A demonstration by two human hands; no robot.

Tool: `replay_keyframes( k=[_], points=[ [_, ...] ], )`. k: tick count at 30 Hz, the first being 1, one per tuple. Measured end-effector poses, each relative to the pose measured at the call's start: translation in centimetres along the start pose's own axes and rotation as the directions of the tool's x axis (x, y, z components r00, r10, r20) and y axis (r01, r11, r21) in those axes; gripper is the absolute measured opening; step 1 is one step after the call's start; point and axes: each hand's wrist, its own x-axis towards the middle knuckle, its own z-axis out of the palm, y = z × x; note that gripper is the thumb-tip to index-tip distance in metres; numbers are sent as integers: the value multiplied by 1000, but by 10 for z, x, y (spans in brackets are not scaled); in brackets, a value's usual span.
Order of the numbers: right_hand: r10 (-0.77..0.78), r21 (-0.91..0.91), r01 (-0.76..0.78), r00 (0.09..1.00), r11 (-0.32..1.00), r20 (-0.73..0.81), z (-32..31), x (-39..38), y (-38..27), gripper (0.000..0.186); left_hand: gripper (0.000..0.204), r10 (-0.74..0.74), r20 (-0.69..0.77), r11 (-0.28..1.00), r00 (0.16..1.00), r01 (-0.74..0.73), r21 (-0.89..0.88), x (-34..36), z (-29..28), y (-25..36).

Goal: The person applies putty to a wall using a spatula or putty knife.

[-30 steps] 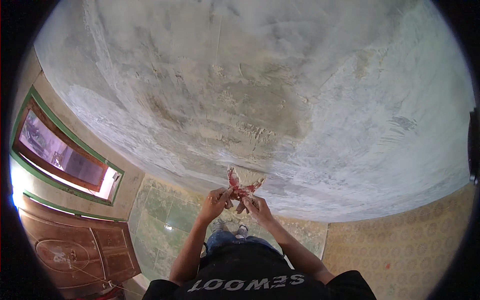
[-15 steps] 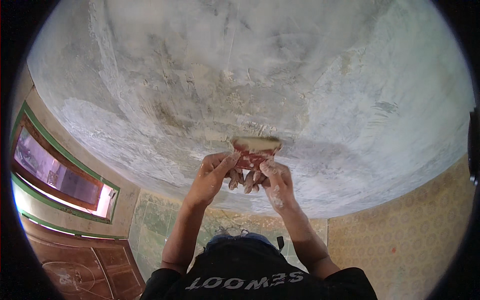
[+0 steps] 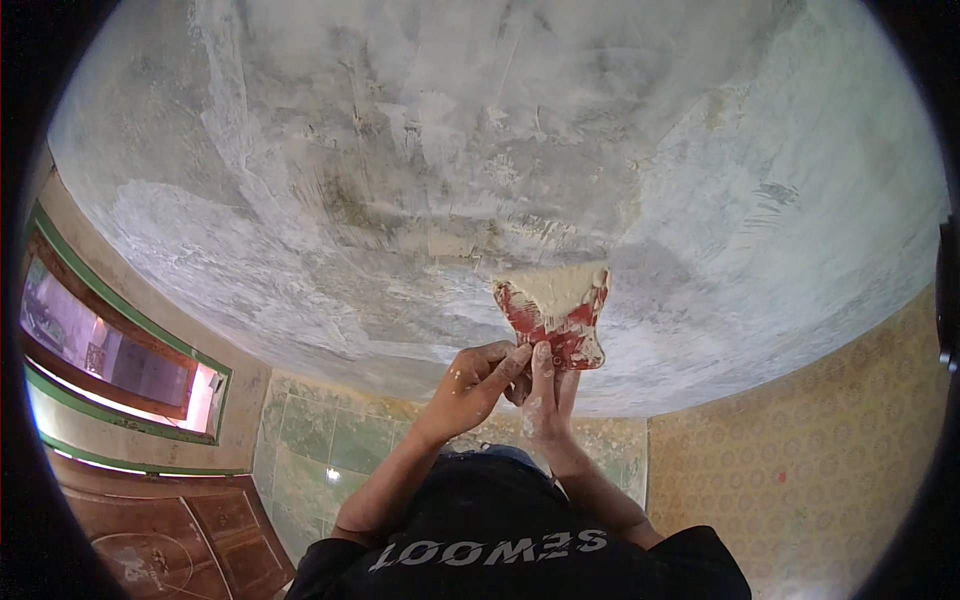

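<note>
A red putty spreader (image 3: pixel 570 347) with a wide load of cream putty (image 3: pixel 565 290) on its upper part is held in front of a patchy grey plastered surface (image 3: pixel 400 200). My left hand (image 3: pixel 478 388) pinches the spreader's lower left corner between thumb and fingers. Beside it, my right hand (image 3: pixel 548 400) has its thumb on the red face, with fingers behind the lower edge. Dried putty smears both hands. Whether the spreader's top edge touches the plaster I cannot tell.
Left of me are a green-framed window (image 3: pixel 110 340) and a brown wooden door (image 3: pixel 170 540). Green tiles (image 3: pixel 310 435) show behind my arms. A yellowish patterned surface (image 3: pixel 800 450) lies on the right.
The spreader has moved right and turned its putty-covered face more into view. My right hand has shifted from its right side to under its lower edge, nearer my left hand.
</note>
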Motion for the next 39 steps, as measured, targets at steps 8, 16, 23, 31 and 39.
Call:
replay_keyframes(
  k=[8, 16, 23, 31, 39],
  points=[
    [-719, -500, 698, 667, 513, 193, 5, 47, -63, 31, 34, -58, 18, 997, 998, 59, -56, -19, -41, -5],
    [-815, -723, 689, 388, -53, 429, 29, 93, -108, 38, 33, -106, -417, 994, 903, 88, -61, -61, -121, -45],
    [-761, -773, 614, 421, -162, 494, 32, 106, -35, 44, 37, -189, -648, 981, 738, 168, -95, -105, -165, -67],
    [-505, -761, 636, 703, 129, 502, 15, 52, -22, 51, 34, -213, -708, 976, 673, 187, -115, -110, -180, -77],
    [-805, -803, 595, 458, -37, 376, 18, 79, -131, 42, 35, -170, -650, 985, 740, 156, -79, -85, -178, -69]
  ],
)
